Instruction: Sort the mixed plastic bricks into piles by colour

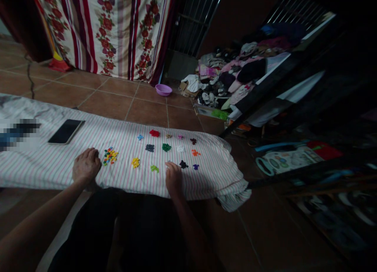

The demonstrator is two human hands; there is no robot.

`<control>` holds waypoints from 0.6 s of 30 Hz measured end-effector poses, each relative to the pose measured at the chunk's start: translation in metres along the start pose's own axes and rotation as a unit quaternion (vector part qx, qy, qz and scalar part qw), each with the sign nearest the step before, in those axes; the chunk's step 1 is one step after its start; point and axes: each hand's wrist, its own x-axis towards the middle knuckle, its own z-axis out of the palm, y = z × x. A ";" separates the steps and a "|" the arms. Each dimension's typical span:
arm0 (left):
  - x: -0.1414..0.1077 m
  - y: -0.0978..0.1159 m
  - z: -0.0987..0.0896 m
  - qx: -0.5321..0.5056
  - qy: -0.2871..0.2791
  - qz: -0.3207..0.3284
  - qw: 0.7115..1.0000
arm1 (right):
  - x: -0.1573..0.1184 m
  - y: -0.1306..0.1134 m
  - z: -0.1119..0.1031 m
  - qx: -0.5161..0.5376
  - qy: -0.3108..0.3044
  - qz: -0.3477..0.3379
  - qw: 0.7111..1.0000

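Note:
My left hand (86, 165) rests palm down on the striped cloth (118, 181), its fingers loosely laid beside a mixed pile of small coloured pieces (110, 156). Between the lime-green pieces (154, 168) and the black pieces (183, 164), my right hand (173, 177) is low over the cloth. Its fingers stretch forward and left, and nothing shows in them. Sorted by colour, other little piles lie around: yellow (135, 162), grey (150, 148), dark green (166, 147), white (180, 148), orange (195, 152), purple (196, 167) and red (154, 133). The pieces are too small to name.
A phone (66, 131) lies on the cloth at left, near a blurred-out patch. Light blue, tan, pink and brown piles line the far edge. Beyond are a tiled floor, a purple basin (163, 90), a floral curtain (106, 32) and heaped clothes (229, 72).

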 end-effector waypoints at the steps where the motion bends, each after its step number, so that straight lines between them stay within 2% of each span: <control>1: 0.000 0.000 0.000 -0.002 0.000 0.000 1.000 | 0.004 0.007 -0.003 -0.007 -0.006 -0.007 1.000; 4: 0.000 -0.001 0.001 -0.012 0.006 0.004 1.000 | 0.016 0.026 -0.004 -0.022 -0.030 -0.028 0.999; 8: -0.001 -0.002 0.002 -0.016 0.012 0.008 1.000 | 0.024 0.038 0.005 -0.033 -0.051 -0.033 0.998; 12: -0.001 -0.002 0.000 -0.018 0.011 0.005 1.000 | 0.022 0.036 0.013 -0.020 -0.038 -0.027 0.999; 18: 0.000 -0.005 0.004 -0.018 0.013 0.008 1.000 | 0.020 0.025 0.014 0.001 -0.008 0.008 1.000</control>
